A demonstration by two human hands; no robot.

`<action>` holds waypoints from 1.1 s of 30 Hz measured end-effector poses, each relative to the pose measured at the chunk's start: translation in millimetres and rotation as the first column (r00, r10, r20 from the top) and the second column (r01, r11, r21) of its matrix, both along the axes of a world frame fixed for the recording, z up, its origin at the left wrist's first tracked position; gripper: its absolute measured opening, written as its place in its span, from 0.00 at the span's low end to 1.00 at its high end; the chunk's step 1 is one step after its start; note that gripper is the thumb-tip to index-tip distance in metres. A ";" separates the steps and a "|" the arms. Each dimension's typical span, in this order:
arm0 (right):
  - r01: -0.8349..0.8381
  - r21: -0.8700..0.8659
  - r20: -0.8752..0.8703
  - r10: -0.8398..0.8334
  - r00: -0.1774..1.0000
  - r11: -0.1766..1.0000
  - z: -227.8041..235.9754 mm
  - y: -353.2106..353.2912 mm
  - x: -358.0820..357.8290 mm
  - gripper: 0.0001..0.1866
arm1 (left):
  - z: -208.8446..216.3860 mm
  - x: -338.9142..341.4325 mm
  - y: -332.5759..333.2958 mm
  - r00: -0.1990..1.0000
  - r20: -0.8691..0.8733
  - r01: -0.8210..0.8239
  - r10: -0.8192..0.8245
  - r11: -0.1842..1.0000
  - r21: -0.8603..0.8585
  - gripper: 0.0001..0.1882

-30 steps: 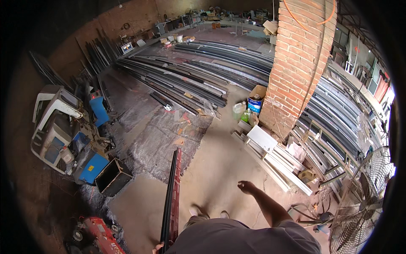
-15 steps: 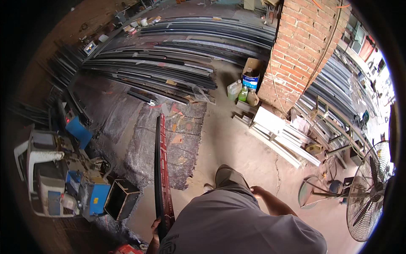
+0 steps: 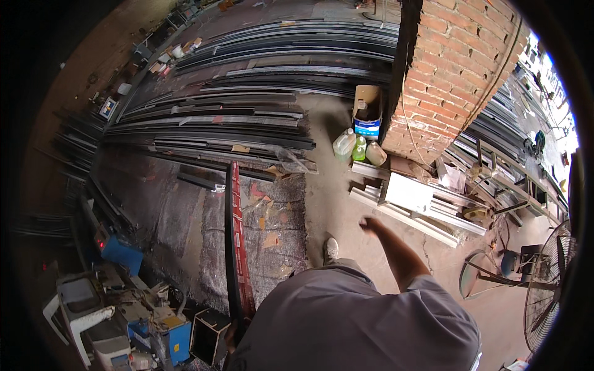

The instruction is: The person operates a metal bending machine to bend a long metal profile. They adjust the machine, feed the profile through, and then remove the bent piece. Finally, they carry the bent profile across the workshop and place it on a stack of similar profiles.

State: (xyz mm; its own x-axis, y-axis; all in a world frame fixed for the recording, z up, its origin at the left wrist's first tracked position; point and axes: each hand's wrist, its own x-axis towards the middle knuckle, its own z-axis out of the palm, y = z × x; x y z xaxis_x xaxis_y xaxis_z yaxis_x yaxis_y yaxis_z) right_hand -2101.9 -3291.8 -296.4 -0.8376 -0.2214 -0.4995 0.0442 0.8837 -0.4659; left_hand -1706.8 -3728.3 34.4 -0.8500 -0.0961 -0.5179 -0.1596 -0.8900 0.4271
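My left hand (image 3: pixel 232 337), mostly in shadow beside my shirt, grips the lower part of a long profile bar (image 3: pixel 237 247). The bar is black along one side and covered with a red printed strip along the other. It points away from me, its far end over the dark, dusty sheeting (image 3: pixel 272 232) on the floor. My right hand (image 3: pixel 370 226) swings out ahead on the right, holding nothing, its fingers loosely bent and somewhat apart. It is nearest to the white profiles (image 3: pixel 402 216) on the floor.
Long dark profiles (image 3: pixel 210 133) lie in rows ahead. A brick pillar (image 3: pixel 458 68) rises at the right, with jugs (image 3: pixel 344 143) and a carton (image 3: pixel 367 127) at its foot. A fan (image 3: pixel 550 278) stands right; blue-and-grey machinery (image 3: pixel 179 340) stands left.
The view has moved forward as I walk. My right arm has swung forward and up, and one shoe now shows ahead. The bar is still in my left hand.
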 end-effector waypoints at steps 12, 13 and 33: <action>0.125 -0.035 0.033 -0.124 0.992 0.992 77.4 -59.1 -203.4 0.23 | -12.6 -249.4 -122.5 0.991 -0.004 0.132 -0.132 0.988 0.084 0.15; 0.174 0.031 0.110 -0.176 0.978 0.984 59.7 -59.5 -192.9 0.24 | -16.7 -273.2 -135.2 0.989 -0.013 0.147 -0.147 0.984 0.105 0.15; 0.143 0.024 0.395 -0.140 0.908 0.989 11.0 -145.6 -328.0 0.19 | 4.4 -689.8 -211.1 0.922 0.258 0.260 -0.287 0.956 0.136 0.21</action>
